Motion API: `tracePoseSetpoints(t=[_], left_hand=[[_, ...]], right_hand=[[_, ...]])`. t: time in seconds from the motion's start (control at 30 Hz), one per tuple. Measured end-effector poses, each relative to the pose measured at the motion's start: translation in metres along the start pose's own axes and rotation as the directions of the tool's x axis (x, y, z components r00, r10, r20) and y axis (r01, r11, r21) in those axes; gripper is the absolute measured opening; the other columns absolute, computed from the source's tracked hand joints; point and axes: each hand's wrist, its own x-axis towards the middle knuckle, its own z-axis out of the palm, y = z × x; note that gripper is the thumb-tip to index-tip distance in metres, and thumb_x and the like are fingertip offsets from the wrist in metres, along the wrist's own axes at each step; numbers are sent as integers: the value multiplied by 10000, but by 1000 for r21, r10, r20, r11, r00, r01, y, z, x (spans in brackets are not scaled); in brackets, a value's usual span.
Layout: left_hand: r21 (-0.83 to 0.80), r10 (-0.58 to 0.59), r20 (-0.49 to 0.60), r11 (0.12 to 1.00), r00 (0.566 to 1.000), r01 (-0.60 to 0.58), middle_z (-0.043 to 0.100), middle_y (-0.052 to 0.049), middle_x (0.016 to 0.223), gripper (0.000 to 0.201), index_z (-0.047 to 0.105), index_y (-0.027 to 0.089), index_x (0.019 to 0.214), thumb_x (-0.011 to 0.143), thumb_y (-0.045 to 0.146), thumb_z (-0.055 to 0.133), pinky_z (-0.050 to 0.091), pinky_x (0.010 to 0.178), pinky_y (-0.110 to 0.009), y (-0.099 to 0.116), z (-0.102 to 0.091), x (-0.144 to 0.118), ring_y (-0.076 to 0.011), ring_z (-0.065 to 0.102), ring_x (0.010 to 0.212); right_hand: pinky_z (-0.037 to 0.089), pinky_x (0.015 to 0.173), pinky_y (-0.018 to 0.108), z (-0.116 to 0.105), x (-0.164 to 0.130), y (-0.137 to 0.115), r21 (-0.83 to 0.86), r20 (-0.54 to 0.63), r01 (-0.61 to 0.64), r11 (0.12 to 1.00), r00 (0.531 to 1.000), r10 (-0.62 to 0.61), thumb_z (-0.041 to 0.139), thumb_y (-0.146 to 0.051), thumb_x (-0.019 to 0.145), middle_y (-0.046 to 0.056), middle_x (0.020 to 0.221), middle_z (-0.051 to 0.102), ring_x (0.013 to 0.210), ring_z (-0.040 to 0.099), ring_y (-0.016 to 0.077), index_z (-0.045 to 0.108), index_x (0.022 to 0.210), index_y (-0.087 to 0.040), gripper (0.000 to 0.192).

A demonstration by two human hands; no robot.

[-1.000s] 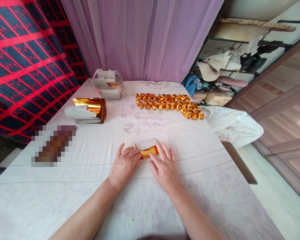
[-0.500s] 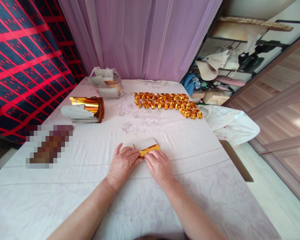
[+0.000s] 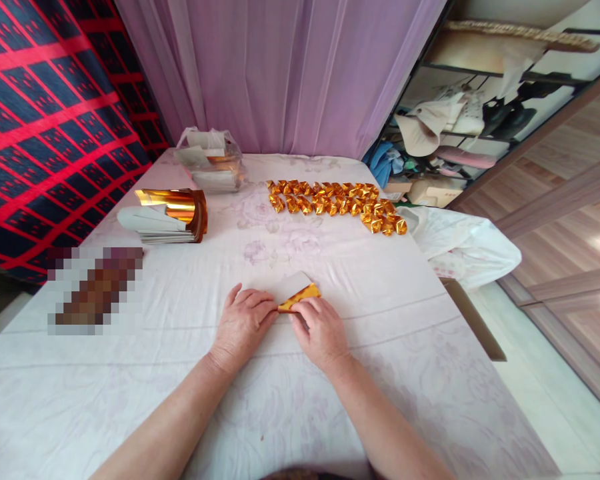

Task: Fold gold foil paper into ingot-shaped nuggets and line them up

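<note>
Left hand: the left hand [image 3: 243, 324] lies palm down on the surface [image 3: 190, 373], fingers [image 3: 260, 308] pressed together, their tips pinning the near left end of the gold paper.
Right hand: the right hand [image 3: 323, 330] is just beside it at 3 o'clock, fingers curled and pinching the gold edge of the paper between thumb and fingertips.
Gold paper: the gold paper [image 3: 298, 293], white on one face and gold on the other, sits mid-surface between both hands, its far right corner tilted up toward 1 o'clock.
Folded pieces: a double row of folded gold pieces [image 3: 335, 203] lies well apart at 12 to 1 o'clock from the hands.
Sheet stack: a stack of sheets [image 3: 167, 217] with a curled gold top is at 10 o'clock.
Bag: a clear plastic bag [image 3: 210, 161] of more sheets stands beyond the stack, near the curtain [image 3: 280, 73].
Blurred patch: a pixelated area [image 3: 95, 290] lies at 9 o'clock.
</note>
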Motion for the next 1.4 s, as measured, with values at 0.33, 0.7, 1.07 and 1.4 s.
tracePoseSetpoints(t=[0.33, 0.7, 1.07, 1.4], left_hand=[[-20, -21, 2, 1000, 1000, 21, 743, -18, 1004, 122, 727, 255, 925, 917, 247, 606, 336, 1042, -542, 0, 1, -1, -225, 648, 961], [61, 18, 11, 998, 1000, -18, 728, -55, 1045, 198, 659, 214, 1096, 927, 215, 557, 327, 1055, -570, 3, -3, -6, -247, 632, 1028], [167, 122, 59, 977, 991, -131, 640, -72, 955, 317, 642, 207, 1212, 897, 231, 616, 446, 915, -459, 20, -5, -13, -231, 566, 892], [173, 90, 113, 979, 989, -109, 633, -82, 974, 327, 626, 192, 1239, 920, 246, 580, 437, 915, -452, 21, -5, -13, -238, 548, 921]], right_hand=[[402, 685, 269, -3, 12, -1, -28, 83, -118, 993, 989, 120, 538, -212, 916, 31, 791, 656, 766, 607, 170, 615, 797, -214, 141], [367, 638, 273, -2, 15, -3, -85, 90, -179, 980, 978, 186, 545, -218, 889, 31, 743, 643, 689, 591, 165, 609, 758, -206, 146], [346, 627, 263, -2, 17, -3, -29, 106, -230, 973, 967, 232, 581, -219, 863, 13, 731, 642, 668, 572, 146, 600, 728, -208, 136], [349, 625, 263, -2, 17, -3, -30, 95, -224, 974, 970, 226, 585, -187, 845, 8, 726, 640, 662, 571, 145, 590, 718, -216, 131]])
